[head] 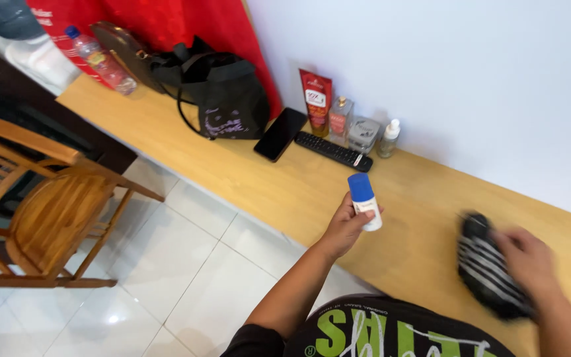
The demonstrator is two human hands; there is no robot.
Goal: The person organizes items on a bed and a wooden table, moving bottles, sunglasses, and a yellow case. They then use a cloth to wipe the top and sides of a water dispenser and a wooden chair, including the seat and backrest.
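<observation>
My left hand (pixel 346 228) holds a small white roll-on bottle with a blue cap (pixel 364 199) upright above the front edge of a long wooden counter (pixel 279 178). My right hand (pixel 530 261) is blurred and presses on a black cloth with white stripes (pixel 487 268) that lies on the counter at the right.
Against the white wall stand a red tube (pixel 316 100), a small glass bottle (pixel 340 118), a grey container (pixel 363 134) and a dropper bottle (pixel 388 138). A remote (pixel 333 151), a phone (pixel 280 133), a black bag (pixel 223 96) and a water bottle (pixel 100 61) lie further left. A wooden chair (pixel 41 205) stands on the tiled floor.
</observation>
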